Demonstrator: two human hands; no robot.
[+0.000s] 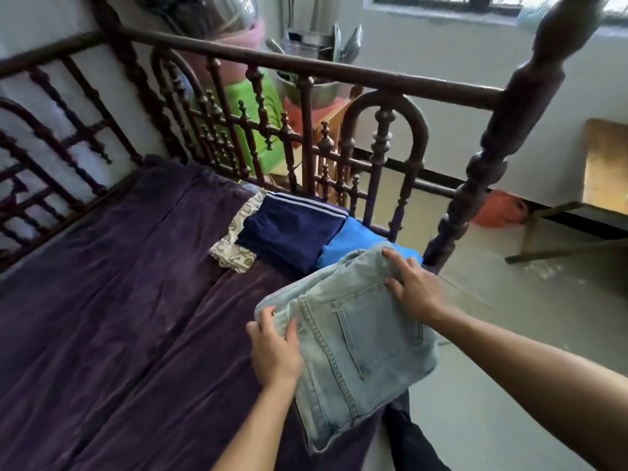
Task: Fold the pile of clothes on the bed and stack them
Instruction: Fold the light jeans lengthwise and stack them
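A folded pair of light blue jeans is held above the bed's near right corner, back pocket up. My left hand grips the jeans' left edge, thumb on top. My right hand grips their far right corner. Beyond them, by the footboard, lie a folded navy garment with white stripes, a bright blue garment partly hidden by the jeans, and a beige patterned piece under the navy one.
A dark purple velvet cover spreads over the bed. A dark carved wooden footboard and a corner post fence the far side. Grey floor lies to the right, with a bench and an orange basin.
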